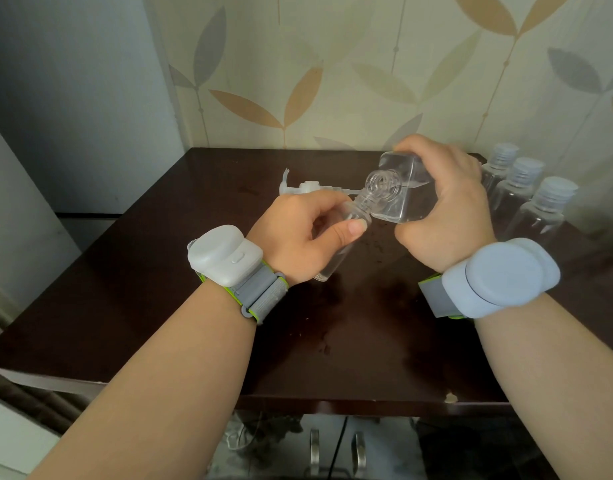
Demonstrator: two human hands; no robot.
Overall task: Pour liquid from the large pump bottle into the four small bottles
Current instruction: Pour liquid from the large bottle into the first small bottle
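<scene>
1. Gripped: right hand (447,206) wraps large clear square bottle (398,188), pump off, tipped w/ neck aimed left-down.
2. Left hand (298,233) pinches small clear bottle (346,233), long axis slanted, mouth up-right, touching big neck.
3. Mouths nearly aligned; more tilt prob. needed.

A home: leaf-patterned wallpaper (332,64), dark wooden table (194,306).

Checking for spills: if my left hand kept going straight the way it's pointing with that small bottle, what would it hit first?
Most likely the large bottle: the small bottle in your left hand already has its neck right at that bottle's open mouth. Whether they touch is unclear.
</scene>
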